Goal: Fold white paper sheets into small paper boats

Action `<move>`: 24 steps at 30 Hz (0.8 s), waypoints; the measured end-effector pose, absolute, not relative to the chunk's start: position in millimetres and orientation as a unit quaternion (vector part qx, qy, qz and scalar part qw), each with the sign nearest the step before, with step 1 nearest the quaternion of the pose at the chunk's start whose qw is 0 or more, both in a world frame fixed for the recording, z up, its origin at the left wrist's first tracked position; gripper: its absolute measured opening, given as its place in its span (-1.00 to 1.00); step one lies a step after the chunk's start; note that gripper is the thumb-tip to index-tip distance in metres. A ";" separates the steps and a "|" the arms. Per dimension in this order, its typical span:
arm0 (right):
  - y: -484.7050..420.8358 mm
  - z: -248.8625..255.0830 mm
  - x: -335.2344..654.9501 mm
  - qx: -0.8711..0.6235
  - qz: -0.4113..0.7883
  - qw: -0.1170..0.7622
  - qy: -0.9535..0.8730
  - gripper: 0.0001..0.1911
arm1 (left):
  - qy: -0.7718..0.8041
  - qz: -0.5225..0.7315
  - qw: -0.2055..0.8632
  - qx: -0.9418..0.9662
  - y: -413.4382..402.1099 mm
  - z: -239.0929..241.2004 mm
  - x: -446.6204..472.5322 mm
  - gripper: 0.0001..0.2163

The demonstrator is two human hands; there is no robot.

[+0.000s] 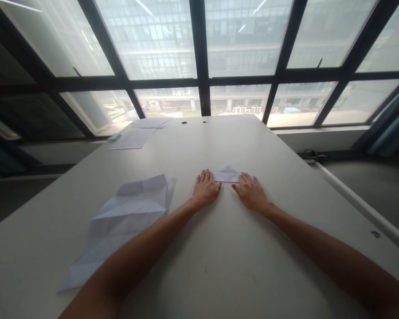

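A small folded sheet of white paper (pixel 227 173) lies on the white table, its top coming to a point and its lower edge straight. My left hand (pixel 206 188) rests flat on its left end, fingers stretched forward and thumb out to the side. On the right end lies my right hand (pixel 252 190), also flat with its thumb pointing inward. Both sets of fingertips cover the paper's side corners. To the left, partly behind my left forearm, is a larger creased sheet of paper (pixel 126 215) with several fold lines.
Flat sheets of paper (pixel 133 138) lie at the table's far left, with a small blurred item at their edge. Two dark round holes (pixel 184 122) mark the far end of the table (pixel 219 248). Behind it stand tall dark-framed windows (pixel 202 57).
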State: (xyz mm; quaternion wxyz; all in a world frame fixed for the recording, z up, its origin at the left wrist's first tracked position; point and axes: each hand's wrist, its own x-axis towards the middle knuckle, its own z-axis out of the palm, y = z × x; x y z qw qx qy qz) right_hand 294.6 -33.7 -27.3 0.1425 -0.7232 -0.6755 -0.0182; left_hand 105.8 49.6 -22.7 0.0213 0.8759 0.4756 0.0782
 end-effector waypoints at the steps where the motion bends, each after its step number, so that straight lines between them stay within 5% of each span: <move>1: -32.1 -26.7 296.9 -0.722 -0.020 0.154 -0.675 -0.37 | 0.478 0.085 0.025 0.874 49.9 -23.9 106.3 -0.34; 9: -17.3 -25.2 318.2 -0.711 -0.029 0.252 -0.656 -0.72 | 0.480 0.172 0.053 0.859 59.7 -19.7 106.2 -0.50; 24: -15.9 -24.2 322.6 -0.622 0.037 0.406 -0.668 -0.51 | 0.420 0.316 0.209 0.824 71.4 -6.7 103.1 -0.74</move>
